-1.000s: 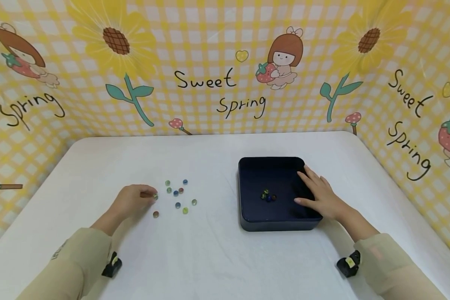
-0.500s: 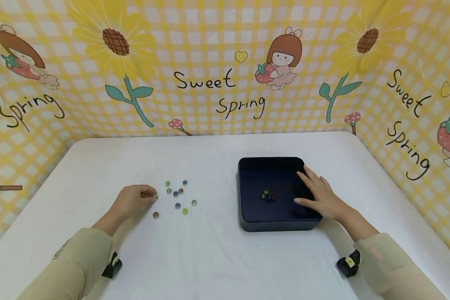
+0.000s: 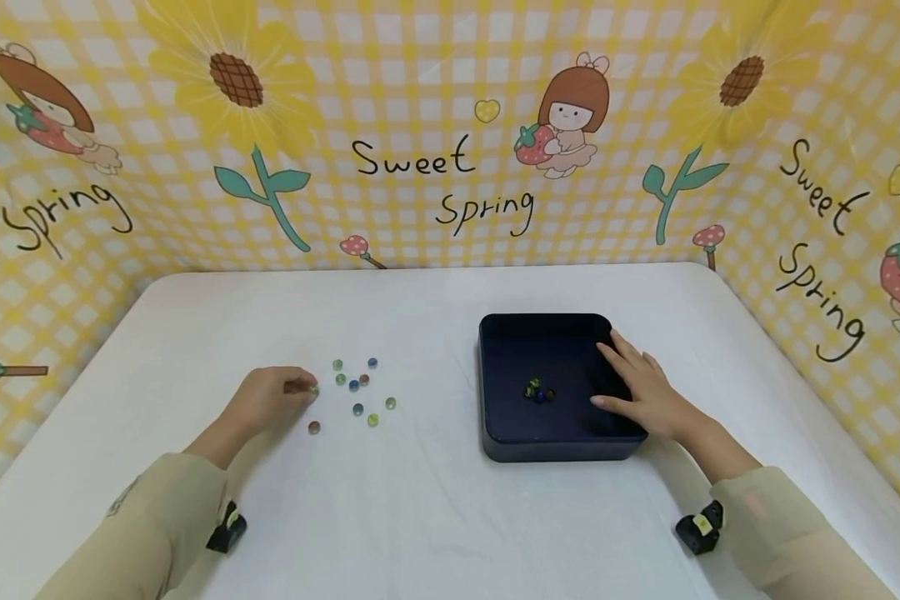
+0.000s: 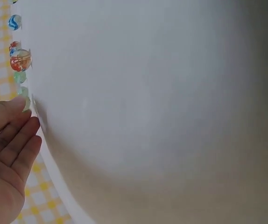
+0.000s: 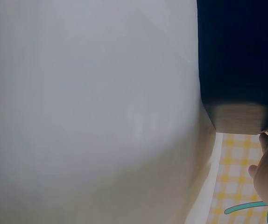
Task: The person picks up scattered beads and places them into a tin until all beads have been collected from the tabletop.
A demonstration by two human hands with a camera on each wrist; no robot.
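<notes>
My left hand [image 3: 273, 402] is low over the white table, thumb and fingertips pinching a greenish glass marble [image 3: 313, 390]. The left wrist view shows that marble [image 4: 27, 103] at the thumb tip. Several loose marbles lie just right of this hand, among them a reddish-brown one [image 3: 314, 427], a yellow-green one [image 3: 372, 420] and a blue one [image 3: 372, 363]. A dark blue square box [image 3: 562, 450] stands on the right. My right hand [image 3: 648, 400] rests across its right rim, fingers spread and fairly straight. Inside the box sits a small cluster of marbles [image 3: 538, 392].
The white tabletop [image 3: 435, 517] runs between the loose marbles and the box. A yellow checked cloth [image 3: 420, 233] with printed flowers stands behind and at both sides. Black wrist cameras hang below both sleeves, the left one [image 3: 227, 529] and the right one [image 3: 699, 529].
</notes>
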